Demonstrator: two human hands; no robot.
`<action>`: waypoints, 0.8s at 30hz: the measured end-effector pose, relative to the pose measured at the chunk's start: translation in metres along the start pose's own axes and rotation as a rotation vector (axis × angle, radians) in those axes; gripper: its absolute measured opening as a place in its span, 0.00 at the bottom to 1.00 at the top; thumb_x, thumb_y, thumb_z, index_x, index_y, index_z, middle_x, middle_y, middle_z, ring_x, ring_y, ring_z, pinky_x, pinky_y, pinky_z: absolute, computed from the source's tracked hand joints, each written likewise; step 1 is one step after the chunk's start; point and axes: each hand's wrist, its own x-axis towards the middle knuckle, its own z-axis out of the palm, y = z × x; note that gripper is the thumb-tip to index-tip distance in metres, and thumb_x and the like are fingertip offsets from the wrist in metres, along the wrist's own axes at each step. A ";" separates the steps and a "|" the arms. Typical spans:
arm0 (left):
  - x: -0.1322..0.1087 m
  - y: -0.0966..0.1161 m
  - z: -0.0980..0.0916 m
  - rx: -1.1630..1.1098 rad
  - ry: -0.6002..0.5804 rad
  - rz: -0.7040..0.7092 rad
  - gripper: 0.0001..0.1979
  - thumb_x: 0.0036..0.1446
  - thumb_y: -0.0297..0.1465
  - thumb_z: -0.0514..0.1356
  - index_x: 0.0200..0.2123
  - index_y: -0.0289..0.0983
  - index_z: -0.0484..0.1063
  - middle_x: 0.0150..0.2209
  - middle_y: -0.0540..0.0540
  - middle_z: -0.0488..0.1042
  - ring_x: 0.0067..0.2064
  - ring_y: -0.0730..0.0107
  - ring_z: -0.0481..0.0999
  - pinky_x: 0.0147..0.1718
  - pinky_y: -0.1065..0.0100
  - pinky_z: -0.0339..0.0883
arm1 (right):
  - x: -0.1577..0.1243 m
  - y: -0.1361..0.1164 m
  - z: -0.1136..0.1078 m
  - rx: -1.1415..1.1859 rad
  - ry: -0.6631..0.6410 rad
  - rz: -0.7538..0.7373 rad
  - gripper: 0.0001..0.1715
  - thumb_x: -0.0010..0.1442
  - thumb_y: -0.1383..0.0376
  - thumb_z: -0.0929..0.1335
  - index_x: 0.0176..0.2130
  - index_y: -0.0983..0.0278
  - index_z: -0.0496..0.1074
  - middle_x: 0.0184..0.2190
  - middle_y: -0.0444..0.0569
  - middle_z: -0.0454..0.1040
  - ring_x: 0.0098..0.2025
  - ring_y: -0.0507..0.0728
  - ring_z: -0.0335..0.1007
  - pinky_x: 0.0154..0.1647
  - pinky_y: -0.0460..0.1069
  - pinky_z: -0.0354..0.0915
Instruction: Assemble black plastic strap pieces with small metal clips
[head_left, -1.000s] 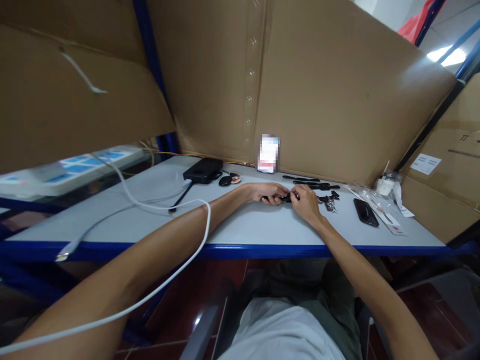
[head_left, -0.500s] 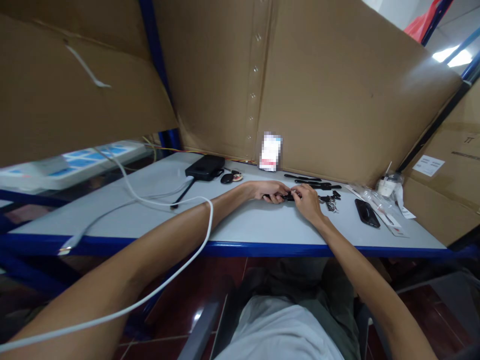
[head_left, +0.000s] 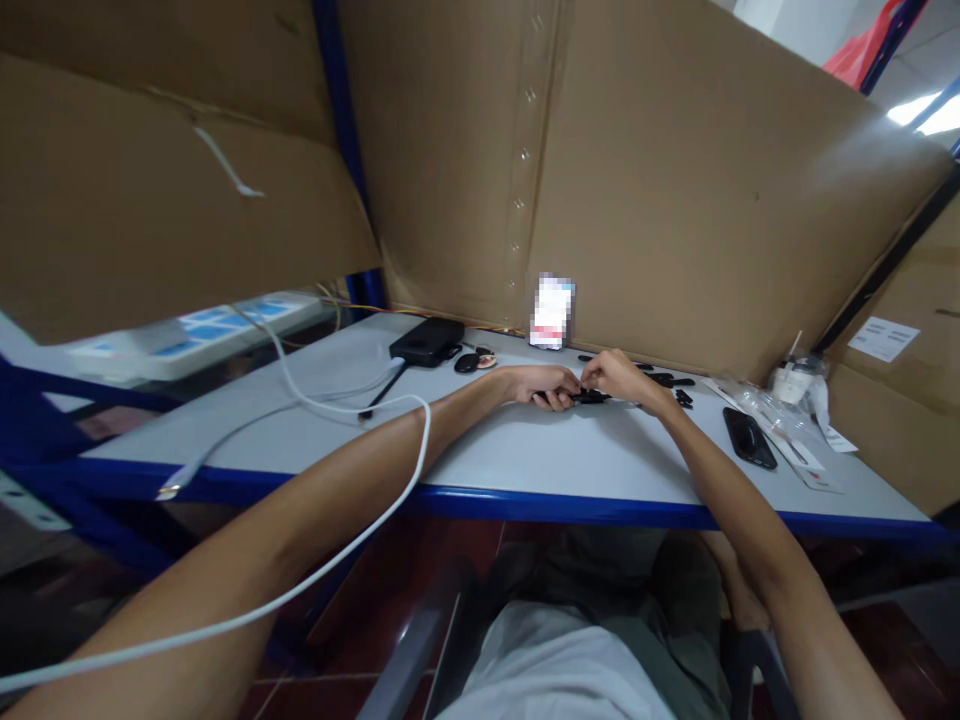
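Note:
My left hand [head_left: 551,388] is closed around a slim black piece [head_left: 592,397], whose end sticks out to the right of the fingers. The piece is too small to name. My right hand [head_left: 619,375] is beside it, fingertips pinched together at the black piece near my left thumb. Whether those fingertips hold a separate small part is hidden. Past my right wrist lie several black strips [head_left: 667,380] and small black parts [head_left: 683,399], partly covered by the hand.
A lit screen [head_left: 551,312] leans on the cardboard wall [head_left: 450,150]. On the grey table [head_left: 495,460] are a black box [head_left: 427,342], a black oval object [head_left: 466,362], a dark glossy device [head_left: 750,437], plastic packaging [head_left: 787,440] and a cup [head_left: 791,382]. A white cable [head_left: 360,535] crosses my left forearm.
My right hand has lifted and turned over the black piece, its wrist higher and now covering more of the strips. My left hand keeps its hold. The whole view has shifted slightly.

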 end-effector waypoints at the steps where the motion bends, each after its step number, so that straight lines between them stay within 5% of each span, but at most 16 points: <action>1: 0.000 0.000 -0.001 -0.003 0.001 -0.004 0.11 0.54 0.32 0.62 0.30 0.41 0.58 0.21 0.57 0.53 0.18 0.81 0.40 0.17 0.74 0.31 | 0.003 0.000 -0.001 0.017 -0.016 0.000 0.13 0.55 0.76 0.69 0.31 0.65 0.83 0.26 0.45 0.80 0.31 0.52 0.73 0.33 0.44 0.59; 11: -0.007 0.001 -0.002 -0.011 0.023 -0.056 0.10 0.54 0.32 0.63 0.33 0.40 0.62 0.21 0.57 0.52 0.18 0.81 0.40 0.16 0.73 0.30 | 0.009 0.013 0.012 0.503 -0.053 0.253 0.07 0.52 0.73 0.70 0.24 0.67 0.76 0.19 0.44 0.74 0.24 0.51 0.68 0.29 0.45 0.60; 17: -0.013 0.001 0.000 0.032 -0.001 -0.027 0.09 0.58 0.35 0.62 0.39 0.39 0.66 0.22 0.56 0.53 0.18 0.81 0.39 0.16 0.73 0.30 | -0.006 0.016 0.017 0.355 0.073 0.197 0.11 0.54 0.64 0.72 0.23 0.66 0.75 0.20 0.43 0.72 0.25 0.50 0.62 0.29 0.46 0.55; 24: -0.011 0.001 0.000 0.029 0.001 -0.031 0.09 0.57 0.34 0.62 0.37 0.39 0.65 0.21 0.57 0.51 0.18 0.82 0.40 0.14 0.74 0.31 | -0.009 0.001 0.025 0.241 0.168 0.134 0.07 0.56 0.63 0.73 0.32 0.66 0.80 0.26 0.45 0.77 0.30 0.52 0.68 0.33 0.46 0.58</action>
